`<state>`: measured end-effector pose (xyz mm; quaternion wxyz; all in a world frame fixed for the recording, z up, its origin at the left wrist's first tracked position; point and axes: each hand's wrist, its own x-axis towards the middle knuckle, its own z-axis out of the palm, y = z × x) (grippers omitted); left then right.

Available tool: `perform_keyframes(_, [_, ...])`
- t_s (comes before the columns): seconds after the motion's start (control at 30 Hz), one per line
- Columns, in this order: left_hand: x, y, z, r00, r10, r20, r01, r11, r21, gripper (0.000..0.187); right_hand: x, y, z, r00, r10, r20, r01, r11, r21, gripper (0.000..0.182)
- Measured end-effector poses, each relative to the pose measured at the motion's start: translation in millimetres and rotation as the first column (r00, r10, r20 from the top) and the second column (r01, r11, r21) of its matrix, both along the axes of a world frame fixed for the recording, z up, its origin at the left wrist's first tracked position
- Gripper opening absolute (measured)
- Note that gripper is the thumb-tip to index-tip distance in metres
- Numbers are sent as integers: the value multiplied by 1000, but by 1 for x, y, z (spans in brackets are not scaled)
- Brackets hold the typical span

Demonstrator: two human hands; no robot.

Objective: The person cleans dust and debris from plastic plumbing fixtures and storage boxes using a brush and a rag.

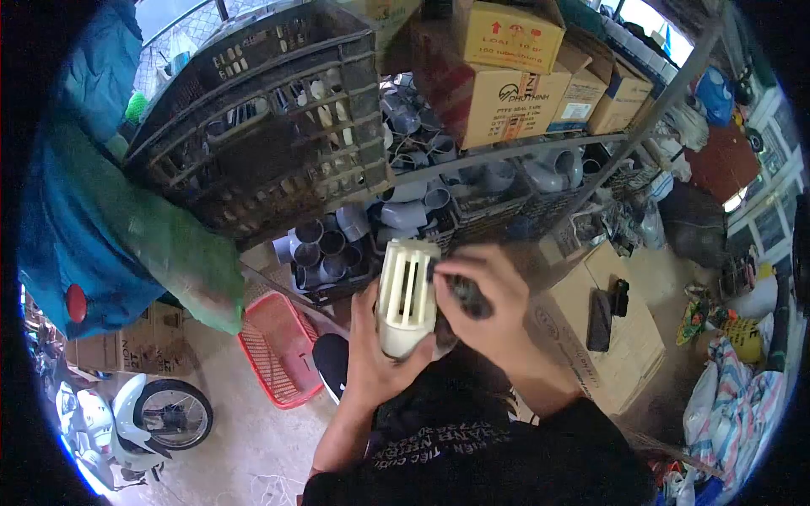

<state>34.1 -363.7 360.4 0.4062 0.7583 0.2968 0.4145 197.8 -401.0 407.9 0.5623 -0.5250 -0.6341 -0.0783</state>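
Note:
A cream-coloured slotted plastic fitting [407, 295] stands upright at the centre, its ribs and dark slots facing the camera. My left hand [380, 363] is wrapped round its solid lower end, with the thumb on the right side. Beside the fitting's upper right, my right hand [481, 291] has its fingers bent together around a small dark thing, which is blurred and partly hidden. The dark thing lies against or very near the ribs.
A black crate [278, 126] stands at upper left, above grey pipe fittings [333, 253]. Below it sits a red basket [283, 354]. Cardboard boxes [515, 101] fill the shelf. A phone [599, 320] lies on flat cardboard [582, 363]. A motorbike wheel [173, 413] is at lower left.

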Motion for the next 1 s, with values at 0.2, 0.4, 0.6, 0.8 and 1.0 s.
perform_keyframes(0.2, [-2, 3, -5, 998, 68, -8, -68, 997, 33, 78, -10, -8, -21, 998, 59, 20, -56, 990, -127, 27])
perform_keyframes(0.4, [-4, 10, 10, 981, 121, -153, -86, 972, 218, 83, -4, 1, -21, 995, 38, -90, -50, 989, -137, 23])
perform_keyframes(0.6, [-4, 4, 0, 892, -267, 364, 373, 891, -261, 105, 4, 10, -22, 953, 68, -296, -84, 996, -43, 18])
perform_keyframes(0.8, [-2, 4, -7, 852, -244, 463, 373, 903, -211, 103, 2, -1, -13, 954, 160, -252, -182, 981, -67, 20])
perform_keyframes(1.0, [-2, 7, -3, 962, -184, 201, 196, 980, -39, 98, -3, -9, 7, 985, 168, -29, -171, 978, -118, 25])
